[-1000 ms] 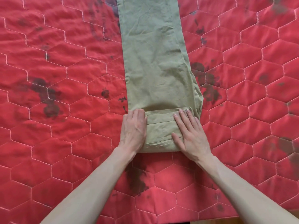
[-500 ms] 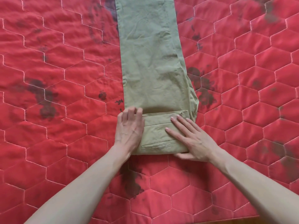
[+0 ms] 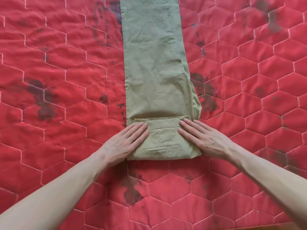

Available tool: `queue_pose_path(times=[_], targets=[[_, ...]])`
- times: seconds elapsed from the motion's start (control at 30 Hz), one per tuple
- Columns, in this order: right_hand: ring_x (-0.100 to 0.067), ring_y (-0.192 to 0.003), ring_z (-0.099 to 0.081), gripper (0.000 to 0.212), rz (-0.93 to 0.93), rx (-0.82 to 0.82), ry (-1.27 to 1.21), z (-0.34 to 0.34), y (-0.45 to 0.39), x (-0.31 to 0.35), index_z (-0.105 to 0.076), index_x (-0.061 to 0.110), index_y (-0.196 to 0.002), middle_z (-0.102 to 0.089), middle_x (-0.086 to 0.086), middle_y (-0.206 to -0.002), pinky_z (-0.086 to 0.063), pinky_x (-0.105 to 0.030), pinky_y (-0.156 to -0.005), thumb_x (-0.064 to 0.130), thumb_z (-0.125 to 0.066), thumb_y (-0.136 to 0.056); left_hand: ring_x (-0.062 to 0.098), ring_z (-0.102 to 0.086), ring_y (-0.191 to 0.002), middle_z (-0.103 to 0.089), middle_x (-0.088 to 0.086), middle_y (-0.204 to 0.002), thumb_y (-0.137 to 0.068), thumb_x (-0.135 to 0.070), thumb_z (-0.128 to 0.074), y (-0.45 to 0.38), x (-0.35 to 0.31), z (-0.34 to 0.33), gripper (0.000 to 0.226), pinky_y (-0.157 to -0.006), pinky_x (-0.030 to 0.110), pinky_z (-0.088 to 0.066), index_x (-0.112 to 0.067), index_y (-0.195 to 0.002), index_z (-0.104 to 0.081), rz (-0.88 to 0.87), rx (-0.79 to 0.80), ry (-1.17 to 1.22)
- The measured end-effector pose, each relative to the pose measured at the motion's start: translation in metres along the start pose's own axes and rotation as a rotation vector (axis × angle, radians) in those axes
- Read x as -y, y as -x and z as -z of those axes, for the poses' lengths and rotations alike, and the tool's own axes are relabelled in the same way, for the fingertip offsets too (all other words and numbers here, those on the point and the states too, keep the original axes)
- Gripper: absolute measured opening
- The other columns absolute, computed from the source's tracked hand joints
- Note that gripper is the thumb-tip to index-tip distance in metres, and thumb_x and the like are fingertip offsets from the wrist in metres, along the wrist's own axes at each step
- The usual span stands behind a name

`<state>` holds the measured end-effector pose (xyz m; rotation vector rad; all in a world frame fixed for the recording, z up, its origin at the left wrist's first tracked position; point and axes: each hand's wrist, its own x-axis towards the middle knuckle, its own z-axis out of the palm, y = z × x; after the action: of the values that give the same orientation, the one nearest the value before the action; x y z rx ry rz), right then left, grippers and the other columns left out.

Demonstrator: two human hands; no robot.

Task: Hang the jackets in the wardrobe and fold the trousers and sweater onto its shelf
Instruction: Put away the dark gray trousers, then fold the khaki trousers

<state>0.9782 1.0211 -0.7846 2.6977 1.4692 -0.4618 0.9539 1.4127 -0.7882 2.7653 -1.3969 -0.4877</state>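
- Our left hand [image 3: 127, 140] and right hand [image 3: 201, 138], fingers flat, press the trousers' [image 3: 156, 67] folded waist end on the red quilt [image 3: 49, 138].
- Folding is underway; next, we likely turn the fold up the legs.

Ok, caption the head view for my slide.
Both hands, left and right, press flat on folded olive trousers atop a red quilt.

The trousers [image 3: 154, 63] run off the frame at 12 o'clock, so their far end is unseen. Both forearms are cut by the edges at 7 and 4 o'clock. The left hand [image 3: 124, 143] hides the fold's 9 o'clock edge; the right hand [image 3: 204, 140] hides its 3 o'clock edge. The quilt [image 3: 49, 47] runs off every side.
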Motion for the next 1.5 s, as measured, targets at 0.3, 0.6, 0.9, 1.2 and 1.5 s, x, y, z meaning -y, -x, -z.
queue_pose_path(times=[0.3,0.6,0.9,1.2,1.5], targets=[[-0.020,-0.158,-0.024,0.074,0.055,0.034,-0.240,0.028,-0.003,-0.010,-0.034,0.011,-0.162,-0.030,-0.004,-0.170,-0.024,-0.034,-0.127,0.030,-0.056,-0.094,0.019,-0.014,-0.161,-0.017,0.008,-0.173,-0.097,-0.030,-0.057,0.014,0.032,0.037,0.079,-0.131,0.035,-0.015,-0.004,-0.164,-0.023,-0.090,0.076,0.381],[0.008,-0.072,-0.063,0.031,-0.783,-0.358,-1.038,0.027,0.001,0.060,-0.062,0.032,-0.100,-0.068,0.020,-0.077,-0.045,-0.010,-0.068,0.061,-0.056,-0.090,-0.006,-0.062,-0.080,-0.066,-0.016,-0.083,-0.098,-0.077,-0.025,0.035,-0.016,0.033,0.035,-0.072,0.021,-0.046,-0.052,-0.111,-0.046,0.637,-0.144,0.953],[-0.043,-0.093,-0.066,0.067,-1.112,-0.676,-0.914,0.016,-0.056,0.066,-0.055,0.010,-0.131,-0.074,-0.012,-0.091,-0.037,-0.040,-0.070,0.063,-0.029,-0.099,0.040,-0.055,-0.131,-0.064,0.020,-0.135,-0.099,-0.072,-0.034,-0.020,-0.029,0.019,0.083,-0.112,0.041,-0.038,-0.014,-0.157,-0.030,1.043,-0.252,1.147],[-0.053,-0.090,-0.063,0.046,-1.145,-0.396,-0.721,0.016,-0.091,0.015,-0.058,0.011,-0.106,-0.069,-0.030,-0.089,-0.050,-0.056,-0.079,0.048,-0.031,-0.111,0.042,-0.064,-0.089,-0.070,0.011,-0.093,-0.111,-0.038,-0.042,-0.034,-0.042,0.002,0.027,-0.075,0.046,-0.043,-0.011,-0.113,-0.040,1.117,-0.521,0.951],[-0.050,-0.087,-0.067,0.037,-1.200,-0.452,-0.505,0.014,-0.101,0.009,-0.056,0.012,-0.111,-0.069,-0.024,-0.096,-0.039,-0.045,-0.066,0.046,-0.042,-0.109,0.048,-0.064,-0.083,-0.053,0.005,-0.068,-0.107,-0.044,-0.037,-0.055,-0.037,0.012,0.025,-0.068,0.043,-0.035,-0.021,-0.102,-0.029,1.270,-0.398,0.830]])
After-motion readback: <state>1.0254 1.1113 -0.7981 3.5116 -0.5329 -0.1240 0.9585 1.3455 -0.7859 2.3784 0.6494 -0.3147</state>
